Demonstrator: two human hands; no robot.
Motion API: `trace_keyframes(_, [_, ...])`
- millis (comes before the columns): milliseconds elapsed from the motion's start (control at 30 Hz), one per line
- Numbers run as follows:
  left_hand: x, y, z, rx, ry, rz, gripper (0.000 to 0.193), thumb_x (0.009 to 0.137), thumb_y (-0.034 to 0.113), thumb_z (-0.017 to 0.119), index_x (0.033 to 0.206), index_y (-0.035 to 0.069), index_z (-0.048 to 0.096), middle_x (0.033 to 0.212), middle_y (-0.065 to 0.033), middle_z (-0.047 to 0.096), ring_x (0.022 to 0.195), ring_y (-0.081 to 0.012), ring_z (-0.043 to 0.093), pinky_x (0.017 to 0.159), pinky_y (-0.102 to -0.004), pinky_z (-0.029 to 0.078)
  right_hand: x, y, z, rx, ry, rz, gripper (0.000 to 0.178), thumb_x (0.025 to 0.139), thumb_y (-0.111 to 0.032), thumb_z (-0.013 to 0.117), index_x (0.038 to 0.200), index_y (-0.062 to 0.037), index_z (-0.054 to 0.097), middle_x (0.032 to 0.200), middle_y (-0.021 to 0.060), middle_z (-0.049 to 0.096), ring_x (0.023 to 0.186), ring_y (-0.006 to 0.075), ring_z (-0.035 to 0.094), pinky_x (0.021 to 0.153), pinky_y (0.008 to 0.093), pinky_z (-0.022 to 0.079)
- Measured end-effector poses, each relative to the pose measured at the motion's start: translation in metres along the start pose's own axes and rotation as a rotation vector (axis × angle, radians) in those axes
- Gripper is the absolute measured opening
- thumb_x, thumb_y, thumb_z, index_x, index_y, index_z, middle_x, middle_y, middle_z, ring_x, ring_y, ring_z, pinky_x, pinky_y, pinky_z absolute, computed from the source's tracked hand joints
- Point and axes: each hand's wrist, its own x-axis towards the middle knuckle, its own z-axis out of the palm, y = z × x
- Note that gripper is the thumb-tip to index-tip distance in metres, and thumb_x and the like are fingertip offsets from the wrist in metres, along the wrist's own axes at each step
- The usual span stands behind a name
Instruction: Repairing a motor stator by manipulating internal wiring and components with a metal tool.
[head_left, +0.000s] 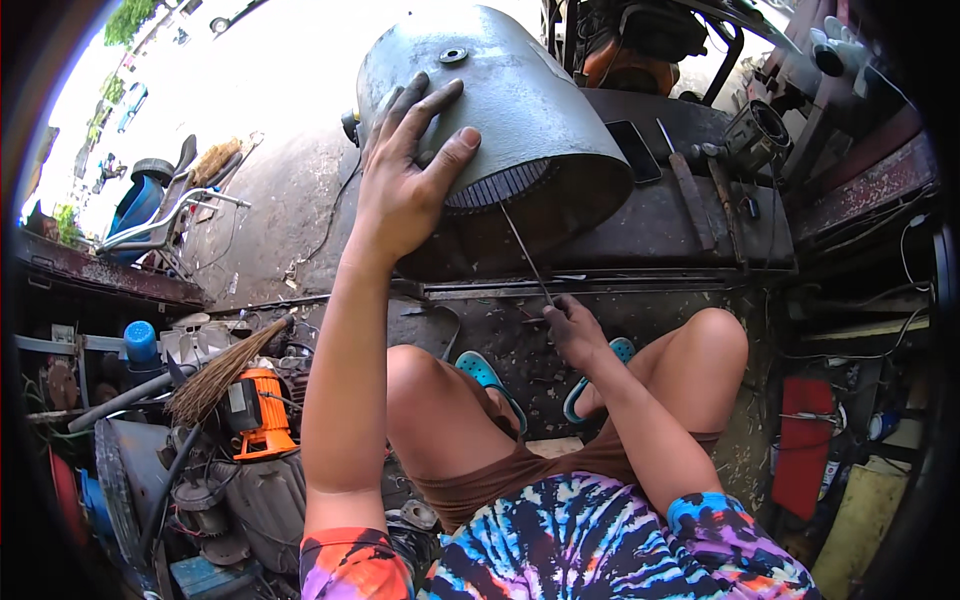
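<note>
A large grey metal cylinder (505, 110), which looks like a motor housing, lies on its side on a dark bench, its open end tilted toward me. Inside its rim shows a ring of narrow slots (500, 187). My left hand (405, 185) rests on the cylinder's upper left side, fingers spread against the metal. Lower down, my right hand (577, 335) is closed round the lower end of a thin metal rod (524, 245). The rod's far tip reaches the slotted ring at the opening; its exact end is hard to make out.
A dark phone (635, 150), a wooden-handled tool (690, 200) and a hammer-like tool (725, 205) lie right of the cylinder. At left are a straw broom (225, 375), an orange motor (263, 415) and piled parts. A red panel (803, 445) stands at right.
</note>
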Motion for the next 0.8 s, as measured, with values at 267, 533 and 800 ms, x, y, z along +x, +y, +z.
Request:
trace_keyframes(267, [0.0, -0.003, 0.0, 0.017, 0.019, 0.005, 0.058, 0.092, 0.053, 0.063, 0.139, 0.019, 0.062, 0.156, -0.0137, 0.043, 0.145, -0.0346, 0.036, 0.117, -0.0474, 0.029, -0.009, -0.027, -0.016, 0.465, -0.212, 0.083, 0.023, 0.103, -0.025, 0.05, 0.115, -0.0077, 0.06, 0.078, 0.0051, 0.058, 0.053, 0.0122, 0.048, 0.046, 0.0256, 0.037])
trace_keyframes(533, [-0.02, 0.008, 0.006, 0.013, 0.445, 0.203, 0.047, 0.091, 0.044, 0.062, 0.128, 0.016, 0.068, 0.135, -0.0123, 0.061, 0.122, -0.0352, 0.058, 0.105, -0.0434, 0.045, -0.011, -0.035, 0.004, 1.095, -0.411, 0.288, 0.02, 0.105, -0.027, 0.051, 0.109, -0.0089, 0.059, 0.072, -0.0002, 0.049, 0.048, 0.0062, 0.037, 0.04, 0.0205, 0.025])
trace_keyframes(800, [-0.005, 0.036, -0.007, -0.079, 0.348, -0.029, 0.033, 0.087, 0.027, 0.062, 0.109, 0.004, 0.071, 0.124, -0.0167, 0.065, 0.111, -0.0368, 0.061, 0.097, -0.0426, 0.048, 0.027, -0.041, 0.008, 1.107, -0.428, 0.301, 0.02, 0.105, -0.029, 0.051, 0.106, -0.0108, 0.058, 0.072, -0.0008, 0.047, 0.049, 0.0047, 0.034, 0.04, 0.0197, 0.024])
